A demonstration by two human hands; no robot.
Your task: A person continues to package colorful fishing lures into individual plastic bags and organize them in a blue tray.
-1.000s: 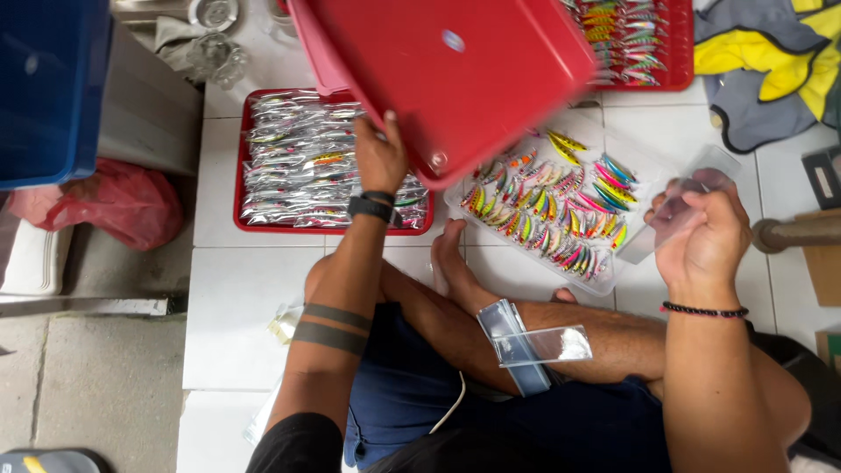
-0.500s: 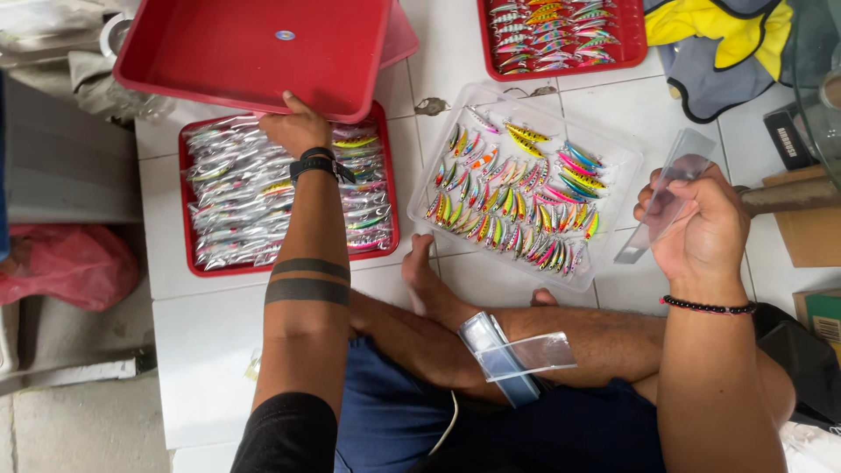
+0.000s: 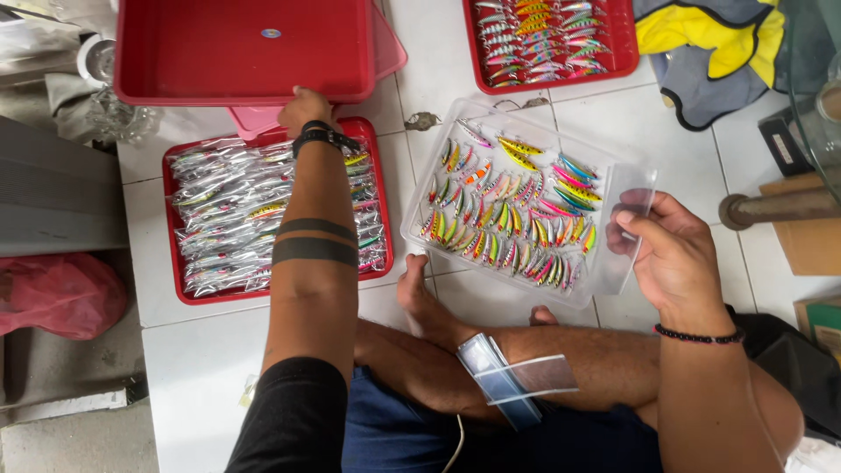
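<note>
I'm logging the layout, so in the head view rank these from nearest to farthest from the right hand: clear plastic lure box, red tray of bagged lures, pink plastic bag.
Measured from the right hand:
1. Clear plastic lure box, just left of it.
2. Red tray of bagged lures, further left, beyond the box.
3. Pink plastic bag, at the far left edge.
</note>
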